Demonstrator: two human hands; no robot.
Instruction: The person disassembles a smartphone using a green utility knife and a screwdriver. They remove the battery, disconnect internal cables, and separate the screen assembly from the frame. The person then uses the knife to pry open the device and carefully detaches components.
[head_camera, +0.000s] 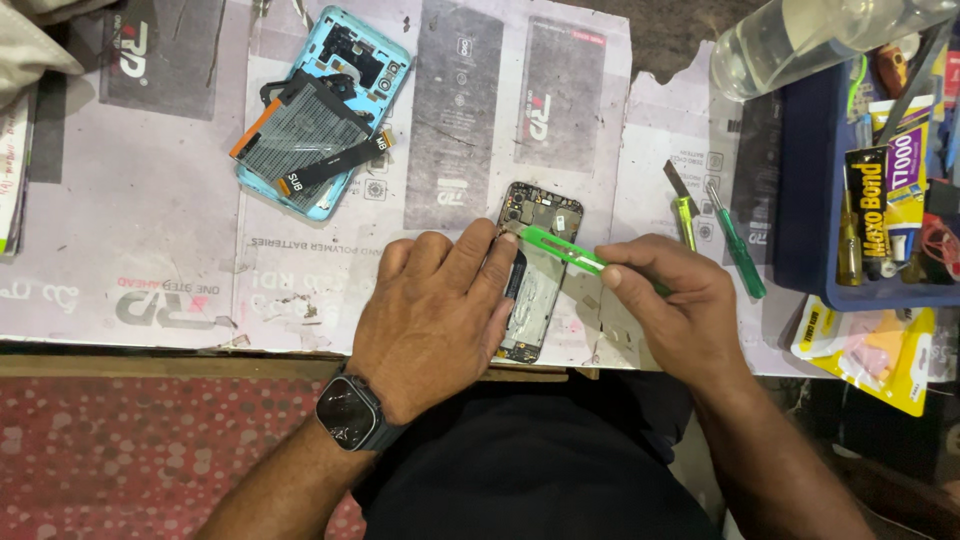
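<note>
An opened phone (537, 262) with its back off lies on the table near the front edge, its inner parts showing. My left hand (435, 315) rests flat on the phone's left side and holds it down; a dark watch sits on that wrist. My right hand (672, 305) grips a green-handled tool (560, 248) whose tip points at the phone's upper left area, close to my left fingertips.
A light blue opened phone (320, 110) with a loose battery and ribbon cables lies at the back left. Two green screwdrivers (735, 240) lie right of the phone. A blue tray (810, 180) with glue tubes stands far right, a clear bottle (800, 40) above it, a yellow packet (875, 350) below.
</note>
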